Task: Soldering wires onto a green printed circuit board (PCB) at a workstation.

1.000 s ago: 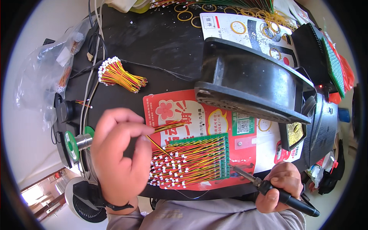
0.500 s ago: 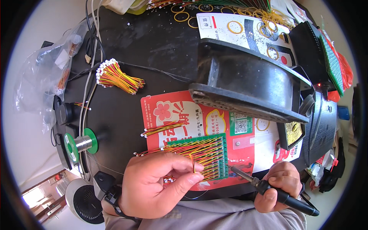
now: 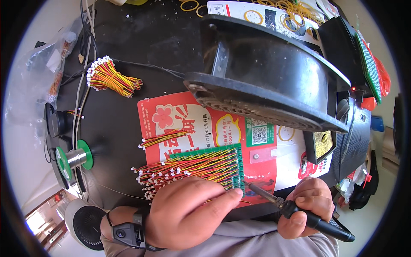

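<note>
My left hand reaches over the lower part of a green circuit board, fingers pinched together near its lower right corner. A thin wire end pokes out past the fingertips; the rest of that wire is hidden by the hand. Rows of red, yellow and black wires with white plugs run leftward from the board. In my right hand is a black-handled soldering iron, its tip close to the board's right edge; contact cannot be made out. The board lies on a red printed sheet.
A large black fan stands behind the board. At left are a solder spool, a banded wire bundle and cables. A few loose wires lie above the board. A yellow sponge sits at right, rubber bands at the back.
My left hand has moved right and down, carrying the wire to the board's lower right corner. The soldering iron keeps nearly the same place. The view has shifted slightly.
</note>
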A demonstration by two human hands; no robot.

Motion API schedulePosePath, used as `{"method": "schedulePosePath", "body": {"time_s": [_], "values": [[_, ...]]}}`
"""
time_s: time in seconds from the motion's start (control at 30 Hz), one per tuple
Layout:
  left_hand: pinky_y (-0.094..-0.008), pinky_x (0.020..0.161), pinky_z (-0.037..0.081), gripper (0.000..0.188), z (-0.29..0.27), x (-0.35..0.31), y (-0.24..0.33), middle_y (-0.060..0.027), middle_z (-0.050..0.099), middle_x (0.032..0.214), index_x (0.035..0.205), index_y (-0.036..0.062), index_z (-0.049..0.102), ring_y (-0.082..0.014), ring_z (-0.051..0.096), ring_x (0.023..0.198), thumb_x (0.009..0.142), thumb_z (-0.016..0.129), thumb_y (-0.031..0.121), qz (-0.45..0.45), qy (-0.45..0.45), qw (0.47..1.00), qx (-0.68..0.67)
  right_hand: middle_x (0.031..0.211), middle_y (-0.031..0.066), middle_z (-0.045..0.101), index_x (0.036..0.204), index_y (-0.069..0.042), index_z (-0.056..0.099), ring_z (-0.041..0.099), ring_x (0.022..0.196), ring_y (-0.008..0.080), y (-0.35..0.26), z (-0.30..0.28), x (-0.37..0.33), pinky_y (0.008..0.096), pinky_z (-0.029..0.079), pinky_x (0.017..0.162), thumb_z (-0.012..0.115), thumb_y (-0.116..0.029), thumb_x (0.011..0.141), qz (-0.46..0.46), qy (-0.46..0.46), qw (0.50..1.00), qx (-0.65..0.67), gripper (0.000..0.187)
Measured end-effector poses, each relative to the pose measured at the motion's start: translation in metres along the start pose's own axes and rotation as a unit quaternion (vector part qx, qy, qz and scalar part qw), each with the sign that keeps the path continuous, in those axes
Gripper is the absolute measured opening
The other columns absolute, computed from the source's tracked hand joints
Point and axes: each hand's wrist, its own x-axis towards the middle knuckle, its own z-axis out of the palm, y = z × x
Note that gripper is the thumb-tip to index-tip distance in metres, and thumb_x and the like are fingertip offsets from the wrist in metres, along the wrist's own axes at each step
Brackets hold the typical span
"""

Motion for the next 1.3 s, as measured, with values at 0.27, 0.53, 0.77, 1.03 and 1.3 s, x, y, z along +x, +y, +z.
{"method": "schedulePosePath", "body": {"time_s": [0.27,0.53,0.77,1.03,1.3], "values": [[-0.0292,0.054,0.046,0.027,0.016,-0.006,-0.007,-0.0045,0.064,0.080,0.093,0.0007,0.075,-0.0191,0.060,0.061,0.066,0.080,0.001,0.089,0.001,0.988,0.127,0.058,0.0048,0.045,0.083,-0.001,0.050,0.044,0.044,0.0131,-0.005,0.008,-0.002,0.0246,0.032,0.037,0.064,-0.030,0.090,0.028,0.068,0.997,-0.034,0.032],[-0.0318,0.053,0.048,0.024,0.019,-0.008,-0.010,-0.0087,0.063,0.080,0.091,-0.0032,0.073,-0.0211,0.059,0.061,0.067,0.073,-0.004,0.103,0.018,0.983,0.148,0.057,0.0039,0.043,0.083,-0.001,0.050,0.043,0.044,0.0130,-0.002,0.008,0.000,0.0245,0.031,0.037,0.060,-0.028,0.088,0.010,0.050,0.998,-0.048,0.029],[-0.0320,0.052,0.048,0.025,0.023,-0.011,-0.012,-0.0101,0.062,0.080,0.091,-0.0052,0.072,-0.0219,0.060,0.060,0.066,0.073,-0.004,0.100,0.022,0.983,0.154,0.056,0.0034,0.042,0.083,-0.001,0.050,0.043,0.045,0.0129,-0.002,0.009,-0.002,0.0248,0.030,0.038,0.061,-0.029,0.089,0.011,0.042,0.998,-0.048,0.031],[-0.0325,0.054,0.049,0.028,0.020,-0.008,-0.009,-0.0102,0.062,0.081,0.093,-0.0060,0.072,-0.0225,0.059,0.063,0.065,0.071,0.000,0.089,-0.006,0.981,0.171,0.057,0.0040,0.044,0.084,-0.001,0.052,0.045,0.045,0.0135,-0.004,0.009,-0.002,0.0255,0.032,0.039,0.063,-0.030,0.089,0.030,0.028,0.998,-0.054,0.032],[-0.0331,0.057,0.050,0.031,0.020,-0.008,-0.009,-0.0103,0.062,0.082,0.094,-0.0064,0.073,-0.0232,0.060,0.065,0.064,0.070,0.002,0.086,-0.011,0.980,0.179,0.058,0.0046,0.045,0.084,0.000,0.052,0.045,0.044,0.0135,-0.001,0.009,0.000,0.0256,0.031,0.038,0.063,-0.030,0.088,0.012,0.019,0.998,-0.055,0.032]]}}
